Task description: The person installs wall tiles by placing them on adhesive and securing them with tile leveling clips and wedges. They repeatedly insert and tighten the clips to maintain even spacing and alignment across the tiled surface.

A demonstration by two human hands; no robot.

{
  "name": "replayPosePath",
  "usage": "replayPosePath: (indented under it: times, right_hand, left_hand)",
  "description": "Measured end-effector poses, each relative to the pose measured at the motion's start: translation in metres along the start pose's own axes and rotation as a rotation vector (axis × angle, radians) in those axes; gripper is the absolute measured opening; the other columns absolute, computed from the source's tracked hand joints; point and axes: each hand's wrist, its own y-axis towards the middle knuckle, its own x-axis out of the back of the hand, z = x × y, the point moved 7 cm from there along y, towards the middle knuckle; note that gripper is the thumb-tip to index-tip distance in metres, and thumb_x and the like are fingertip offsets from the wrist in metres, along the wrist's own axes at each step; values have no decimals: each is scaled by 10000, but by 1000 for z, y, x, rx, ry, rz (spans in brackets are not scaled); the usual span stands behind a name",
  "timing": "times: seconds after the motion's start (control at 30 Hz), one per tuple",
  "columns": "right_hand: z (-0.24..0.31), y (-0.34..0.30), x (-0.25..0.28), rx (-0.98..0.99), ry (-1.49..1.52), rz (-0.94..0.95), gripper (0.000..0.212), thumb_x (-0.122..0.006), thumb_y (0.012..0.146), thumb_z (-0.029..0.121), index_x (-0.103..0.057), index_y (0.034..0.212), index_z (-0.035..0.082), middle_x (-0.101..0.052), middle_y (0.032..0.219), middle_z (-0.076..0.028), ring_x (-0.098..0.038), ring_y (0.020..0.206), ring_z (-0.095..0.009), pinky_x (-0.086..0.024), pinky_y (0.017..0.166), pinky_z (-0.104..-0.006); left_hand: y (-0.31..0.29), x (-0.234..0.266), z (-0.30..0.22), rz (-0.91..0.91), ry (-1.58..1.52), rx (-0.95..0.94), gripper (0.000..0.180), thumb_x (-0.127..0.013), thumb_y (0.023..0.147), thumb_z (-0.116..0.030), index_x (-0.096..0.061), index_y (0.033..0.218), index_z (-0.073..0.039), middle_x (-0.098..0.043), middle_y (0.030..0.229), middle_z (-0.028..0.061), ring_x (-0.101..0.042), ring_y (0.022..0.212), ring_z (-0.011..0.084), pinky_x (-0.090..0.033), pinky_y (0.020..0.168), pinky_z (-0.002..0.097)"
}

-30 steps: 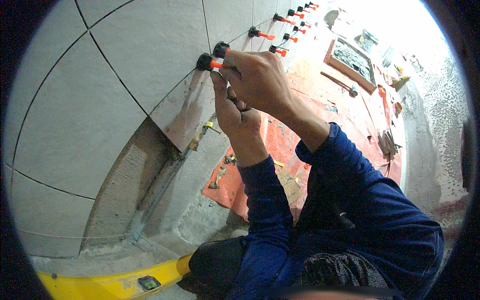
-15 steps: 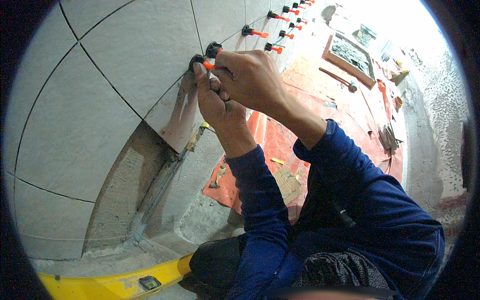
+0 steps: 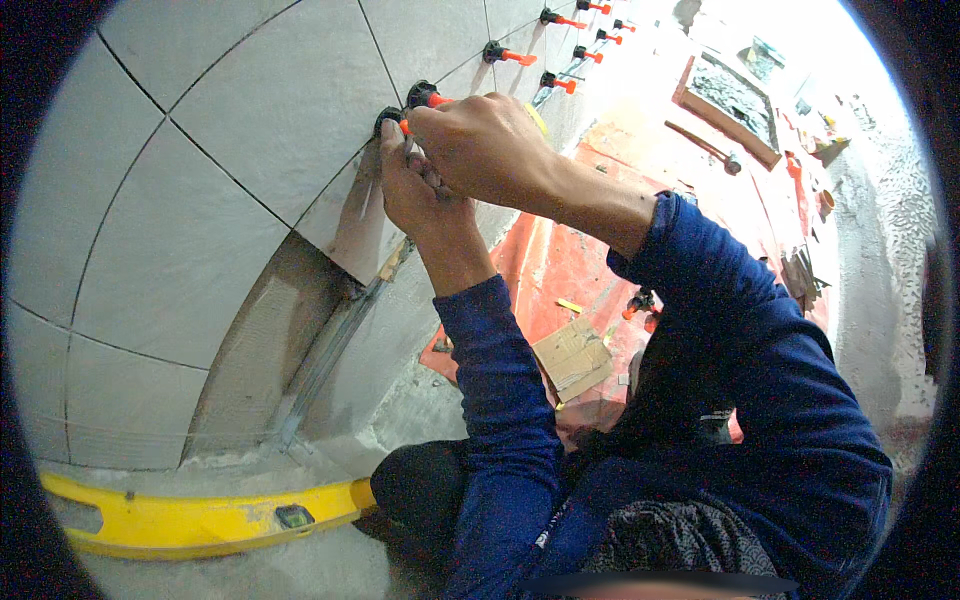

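Both my hands meet at one tile leveler, a black round cap with an orange handle, set on a joint between grey wall tiles. My left hand is closed from below, its fingertips against the black cap. Above and across it, my right hand pinches the orange handle, which is mostly hidden by the fingers. A second tile leveler sits just beyond, close to the right knuckles. Below the hands is a narrow tile strip along the wall's lower edge.
More tile levelers line the joints farther right. Below the strip lies an untiled patch. A yellow spirit level lies at lower left. A red sheet bears cardboard, a hammer and a mortar tray.
The view has shifted, showing more of the spirit level and cardboard. Both hands remain at the same tile leveler, with the right hand turned slightly.
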Motion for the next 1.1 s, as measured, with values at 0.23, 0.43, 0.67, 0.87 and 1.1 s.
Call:
replayPosePath:
  times: [0.23,0.43,0.67,0.87,1.1]
  right_hand:
    - [-16,15,21,74,79,137,195,-619,822,225,-616,936,67,-642,696,-147,-663,668,-322,-519,569,-439]
    - [-92,25,90,17,695,-17,200,-635,829,159,-689,793,-30,-674,720,-194,-666,654,-299,-527,622,-409]
    - [-157,12,91,-67,800,-20,187,-597,829,104,-681,782,-57,-665,674,-176,-665,638,-249,-521,582,-376]
    - [-119,16,4,193,534,578,183,-556,815,86,-667,828,-60,-692,778,-175,-682,634,-254,-547,535,-380]
    - [-80,-29,-101,43,590,462,197,-636,764,199,-696,875,47,-681,848,-192,-668,828,-371,-533,677,-473]
  left_hand:
    - [-30,8,-26,-51,527,-257,244,-555,953,-294,-594,951,-54,-420,623,-14,-322,445,79,-276,425,248]
    - [-94,21,-85,-562,1024,-548,303,-655,895,-282,-663,974,11,-589,782,25,-470,515,87,-342,434,264]
    - [-138,19,-137,-678,1605,-640,290,-686,874,-260,-654,956,16,-620,817,44,-528,636,97,-399,522,259]
    - [-116,14,-145,-539,1842,-540,264,-721,840,-177,-634,946,48,-630,831,67,-553,702,127,-444,614,267]
    - [-108,24,-149,-586,1952,-655,411,-789,781,-225,-600,982,81,-627,848,108,-550,741,174,-455,691,321]
